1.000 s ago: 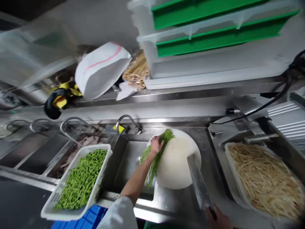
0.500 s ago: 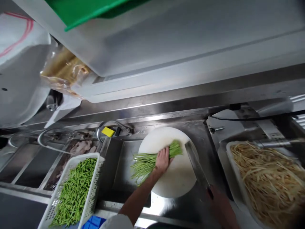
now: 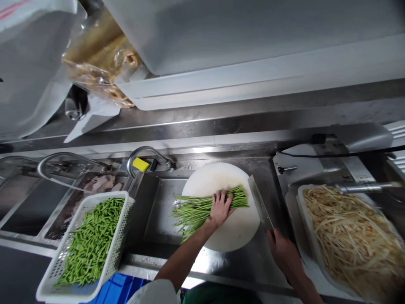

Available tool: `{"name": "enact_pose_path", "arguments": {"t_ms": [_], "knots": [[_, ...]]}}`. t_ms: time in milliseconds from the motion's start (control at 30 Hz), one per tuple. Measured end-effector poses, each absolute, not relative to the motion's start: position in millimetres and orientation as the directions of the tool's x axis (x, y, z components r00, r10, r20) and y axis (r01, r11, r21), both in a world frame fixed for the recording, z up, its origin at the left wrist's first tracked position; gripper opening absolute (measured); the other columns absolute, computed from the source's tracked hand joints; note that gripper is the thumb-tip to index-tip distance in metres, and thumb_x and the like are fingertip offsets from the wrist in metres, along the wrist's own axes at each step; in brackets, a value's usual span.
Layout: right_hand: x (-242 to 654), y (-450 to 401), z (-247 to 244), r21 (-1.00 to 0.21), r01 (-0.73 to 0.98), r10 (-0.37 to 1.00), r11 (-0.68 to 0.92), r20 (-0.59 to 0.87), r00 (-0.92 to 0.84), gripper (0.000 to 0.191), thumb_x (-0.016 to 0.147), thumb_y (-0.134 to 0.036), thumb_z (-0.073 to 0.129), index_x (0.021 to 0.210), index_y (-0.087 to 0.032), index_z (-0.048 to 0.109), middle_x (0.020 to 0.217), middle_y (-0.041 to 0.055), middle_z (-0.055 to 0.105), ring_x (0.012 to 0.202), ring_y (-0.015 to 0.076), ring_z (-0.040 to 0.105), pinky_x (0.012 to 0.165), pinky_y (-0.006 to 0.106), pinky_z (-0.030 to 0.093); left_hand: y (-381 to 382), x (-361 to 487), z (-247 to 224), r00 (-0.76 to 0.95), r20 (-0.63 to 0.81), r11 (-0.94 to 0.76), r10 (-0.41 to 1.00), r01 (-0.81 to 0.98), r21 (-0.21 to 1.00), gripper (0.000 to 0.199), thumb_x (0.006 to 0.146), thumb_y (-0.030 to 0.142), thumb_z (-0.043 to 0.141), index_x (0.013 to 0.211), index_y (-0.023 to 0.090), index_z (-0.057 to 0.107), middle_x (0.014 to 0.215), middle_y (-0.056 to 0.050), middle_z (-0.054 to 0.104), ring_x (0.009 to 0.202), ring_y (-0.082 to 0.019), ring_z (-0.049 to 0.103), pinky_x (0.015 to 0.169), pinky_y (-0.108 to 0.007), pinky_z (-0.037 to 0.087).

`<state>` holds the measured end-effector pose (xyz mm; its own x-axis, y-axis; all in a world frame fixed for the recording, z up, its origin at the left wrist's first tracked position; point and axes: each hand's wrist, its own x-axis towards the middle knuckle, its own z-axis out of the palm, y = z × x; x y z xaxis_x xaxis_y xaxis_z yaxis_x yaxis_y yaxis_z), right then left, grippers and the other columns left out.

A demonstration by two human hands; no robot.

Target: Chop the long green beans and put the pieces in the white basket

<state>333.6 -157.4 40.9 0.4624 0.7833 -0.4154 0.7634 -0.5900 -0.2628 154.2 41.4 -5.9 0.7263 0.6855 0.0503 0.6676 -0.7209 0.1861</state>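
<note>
A bundle of long green beans (image 3: 196, 210) lies across the round white cutting board (image 3: 234, 236), its left part hanging past the board over the sink. My left hand (image 3: 220, 207) rests on top of the bundle with fingers spread, pressing it to the board. The beans' right ends reach toward the board's right side. My right hand (image 3: 281, 245) is closed round the handle of a cleaver (image 3: 260, 202), whose blade is by the board's right edge, to the right of the bean ends.
A white basket of cut green beans (image 3: 123, 236) stands at the left, beside the sink (image 3: 164, 207). Curved faucets (image 3: 145, 148) and a yellow sponge (image 3: 141, 164) are behind. At right sits a tub of pale strips (image 3: 348, 232). A shelf edge (image 3: 221, 124) spans the back.
The view has shifted, and the green item at the top has gone out of sight. The bean ends under my left hand lie more spread out. The cleaver remains at the board's right side.
</note>
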Motion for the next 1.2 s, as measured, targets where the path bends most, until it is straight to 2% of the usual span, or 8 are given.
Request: {"name": "enact_pose_path", "arguments": {"t_ms": [67, 167, 467, 667, 867, 1000, 1100, 1200], "knots": [[335, -158, 38, -0.278, 0.758, 0.784, -0.59, -0.423, 0.455, 0.036, 0.101, -0.037, 0.028, 0.093, -0.02, 0.058, 0.067, 0.0077, 0.072, 0.067, 0.0256, 0.072, 0.057, 0.031, 0.039, 45, 158, -7, 0.755, 0.039, -0.744, 0.654, 0.633, 0.216, 0.045, 0.093, 0.049, 0.056, 0.133, 0.029, 0.053, 0.137, -0.011, 0.05, 0.124, -0.032, 0.047, 0.104, -0.053, 0.04], [334, -163, 34, -0.312, 0.741, 0.788, -0.594, -0.411, 0.458, 0.036, 0.1, -0.038, 0.028, 0.093, -0.021, 0.059, 0.069, 0.0067, 0.072, 0.068, 0.0249, 0.072, 0.057, 0.03, 0.038, 53, 161, -7, 0.75, 0.045, -0.729, 0.66, 0.624, 0.282, 0.036, 0.097, 0.046, 0.049, 0.125, 0.027, 0.057, 0.129, -0.009, 0.054, 0.115, -0.027, 0.051, 0.099, -0.047, 0.044], [321, -176, 27, -0.36, 0.771, 0.839, -0.525, -0.369, 0.399, 0.036, 0.099, -0.034, 0.029, 0.098, -0.02, 0.063, 0.075, 0.008, 0.074, 0.072, 0.0257, 0.072, 0.062, 0.033, 0.044, 64, 170, -4, 0.66, 0.066, -0.626, 0.749, 0.671, 0.396, 0.025, 0.098, 0.039, 0.049, 0.117, 0.025, 0.058, 0.12, -0.008, 0.057, 0.11, -0.024, 0.054, 0.094, -0.041, 0.045], [330, -176, 33, -0.332, 0.735, 0.786, -0.591, -0.442, 0.432, 0.038, 0.099, -0.036, 0.028, 0.103, -0.02, 0.063, 0.075, 0.0084, 0.075, 0.075, 0.0267, 0.073, 0.062, 0.032, 0.044, 66, 171, -4, 0.581, 0.076, -0.535, 0.81, 0.681, 0.5, 0.029, 0.097, 0.04, 0.05, 0.12, 0.022, 0.052, 0.122, -0.011, 0.054, 0.11, -0.024, 0.054, 0.094, -0.04, 0.046], [332, -173, 38, -0.343, 0.726, 0.784, -0.596, -0.442, 0.435, 0.034, 0.098, -0.034, 0.031, 0.099, -0.02, 0.062, 0.074, 0.0084, 0.075, 0.073, 0.0257, 0.073, 0.062, 0.031, 0.042, 61, 185, -5, 0.713, 0.087, -0.684, 0.696, 0.621, 0.383, 0.033, 0.088, 0.041, 0.065, 0.114, 0.024, 0.057, 0.133, -0.011, 0.049, 0.121, -0.03, 0.046, 0.1, -0.052, 0.042], [333, -175, 39, -0.349, 0.72, 0.783, -0.6, -0.441, 0.438, 0.035, 0.099, -0.033, 0.03, 0.101, -0.02, 0.062, 0.074, 0.0076, 0.075, 0.073, 0.025, 0.073, 0.061, 0.031, 0.042, 59, 194, -12, 0.724, 0.119, -0.705, 0.679, 0.598, 0.383, 0.014, 0.094, 0.03, 0.057, 0.104, 0.022, 0.062, 0.132, -0.011, 0.049, 0.119, -0.028, 0.047, 0.099, -0.051, 0.044], [336, -182, 38, -0.343, 0.728, 0.781, -0.594, -0.46, 0.421, 0.034, 0.099, -0.034, 0.031, 0.102, -0.02, 0.062, 0.077, 0.0074, 0.075, 0.075, 0.0247, 0.073, 0.062, 0.03, 0.042, 59, 195, -18, 0.776, 0.193, -0.773, 0.601, 0.502, 0.387, 0.019, 0.096, 0.018, 0.047, 0.101, 0.02, 0.065, 0.133, -0.012, 0.048, 0.128, -0.027, 0.042, 0.105, -0.051, 0.041], [339, -193, 35, -0.318, 0.743, 0.777, -0.589, -0.474, 0.413, 0.035, 0.1, -0.034, 0.03, 0.105, -0.019, 0.061, 0.081, 0.0093, 0.076, 0.078, 0.0257, 0.074, 0.063, 0.031, 0.042, 55, 196, -20, 0.816, 0.206, -0.817, 0.54, 0.449, 0.361, 0.022, 0.092, 0.012, 0.05, 0.098, 0.022, 0.069, 0.134, -0.011, 0.05, 0.138, -0.031, 0.031, 0.111, -0.059, 0.033]]}}
